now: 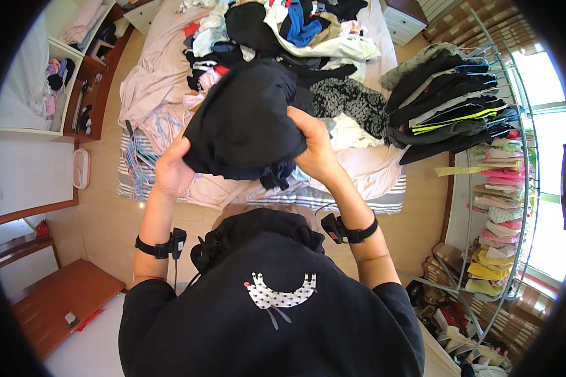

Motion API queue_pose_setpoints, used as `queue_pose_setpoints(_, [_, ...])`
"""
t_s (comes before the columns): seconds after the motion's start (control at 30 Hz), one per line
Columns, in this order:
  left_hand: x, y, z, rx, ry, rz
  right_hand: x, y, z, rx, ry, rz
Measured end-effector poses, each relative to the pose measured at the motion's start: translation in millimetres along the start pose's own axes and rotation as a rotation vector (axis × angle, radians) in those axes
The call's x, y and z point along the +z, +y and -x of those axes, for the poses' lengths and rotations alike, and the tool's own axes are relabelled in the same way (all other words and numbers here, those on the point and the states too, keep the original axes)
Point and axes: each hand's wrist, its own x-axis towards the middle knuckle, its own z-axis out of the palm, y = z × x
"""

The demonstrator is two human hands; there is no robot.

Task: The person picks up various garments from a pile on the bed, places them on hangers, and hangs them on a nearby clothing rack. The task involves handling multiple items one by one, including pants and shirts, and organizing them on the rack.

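Observation:
A black fabric garment [245, 122] is held up before me, bunched and partly folded, above the near part of the bed. My left hand [174, 167] grips its lower left edge with the thumb on top. On the right side, my right hand [313, 141] pinches the cloth, its fingers partly hidden behind it. Beyond the garment lies a heap of mixed clothes, with blue trousers [302, 30] and a cream garment [339, 47] on top. A black-and-white patterned garment [351, 101] lies right of my hands, beside a white cloth [351, 132].
Clothes hangers [139, 165] are piled on the bed's left corner. At the right stands a metal clothes rack [523, 155] full of hung clothes, some reaching the bed's edge. An open wardrobe shelf [59, 89] is at the left, and a wooden table [66, 301] at the lower left.

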Motion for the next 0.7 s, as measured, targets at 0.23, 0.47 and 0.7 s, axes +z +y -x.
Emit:
queue_pose_setpoints(0.23, [27.3,16.4,-18.0,0.107,-0.095,-0.015,14.6,-72.7,-8.6,-0.200,-0.146,0.602])
queue_pose_setpoints(0.47, [47.5,-6.6,-33.4,0.642,-0.277,-0.651,7.7,-34.6,10.3,0.632,0.004,-0.854])
queue_pose_setpoints(0.7, [70.5,-17.5,-6.5,0.531,-0.613,-1.179,21.3,-18.9,24.6,0.714,0.145,-0.664])
